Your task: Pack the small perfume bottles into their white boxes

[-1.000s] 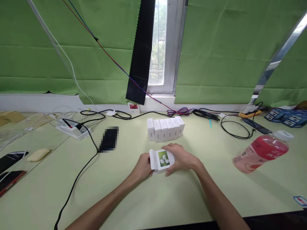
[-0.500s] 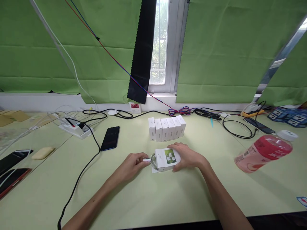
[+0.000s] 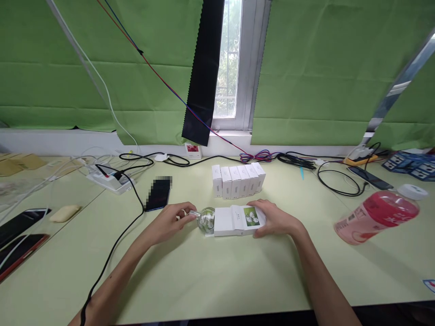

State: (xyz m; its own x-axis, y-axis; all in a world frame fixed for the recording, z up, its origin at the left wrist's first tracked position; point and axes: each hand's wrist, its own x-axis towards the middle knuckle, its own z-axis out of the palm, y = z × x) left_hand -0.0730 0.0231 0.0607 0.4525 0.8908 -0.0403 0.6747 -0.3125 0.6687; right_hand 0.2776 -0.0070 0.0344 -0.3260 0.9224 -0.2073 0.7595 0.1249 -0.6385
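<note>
My left hand (image 3: 178,220) pinches the silver cap of a round, clear glass bottle (image 3: 206,221), which looks like a perfume bottle. The bottle lies on its side at the left end of a white carton (image 3: 253,217) with a white-flower picture. Between them, a plain white inner sleeve (image 3: 223,222) sticks out of the carton's left end. My right hand (image 3: 277,218) grips the carton's right end, thumb in front and fingers behind. Just behind, several small white boxes (image 3: 236,183) stand upright in a row.
A pink drink bottle (image 3: 377,215) leans right in the picture. Left of my hands lie a dark phone (image 3: 159,194) and a black cable (image 3: 112,253). Further left are a power strip (image 3: 112,179), a soap-like bar (image 3: 65,213) and more phones (image 3: 23,224). Cables (image 3: 295,160) run along the wall.
My left hand has moved left with the glass bottle, and more of it shows. The white inner sleeve has come out of the carton. My right hand, on the carton, has shifted slightly right.
</note>
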